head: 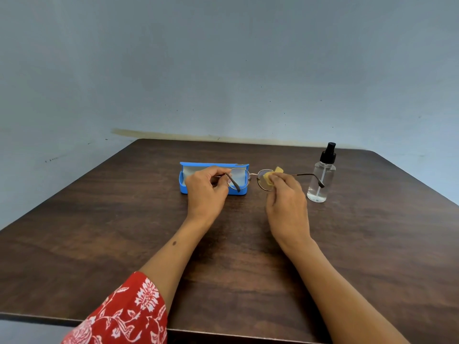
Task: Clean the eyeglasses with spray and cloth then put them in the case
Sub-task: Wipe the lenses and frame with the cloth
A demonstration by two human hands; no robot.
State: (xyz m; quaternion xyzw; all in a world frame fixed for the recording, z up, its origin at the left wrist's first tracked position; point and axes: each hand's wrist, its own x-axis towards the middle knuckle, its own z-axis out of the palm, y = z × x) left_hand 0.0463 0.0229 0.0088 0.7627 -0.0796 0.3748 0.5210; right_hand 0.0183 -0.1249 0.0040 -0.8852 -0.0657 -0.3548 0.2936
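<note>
a grey wall (223,58) stands behind the dark wood table (124,232). i hold the glasses (250,178) in the air over the table's middle, temples unfolded. my left hand (205,192) pinches the frame at the left lens; my right hand (286,202) pinches a yellow cloth (269,176) against the right lens. the blue case (182,184) lies open behind my left hand, toward the far edge. the spray bottle (321,175) stands upright near the far right corner, capped black.
</note>
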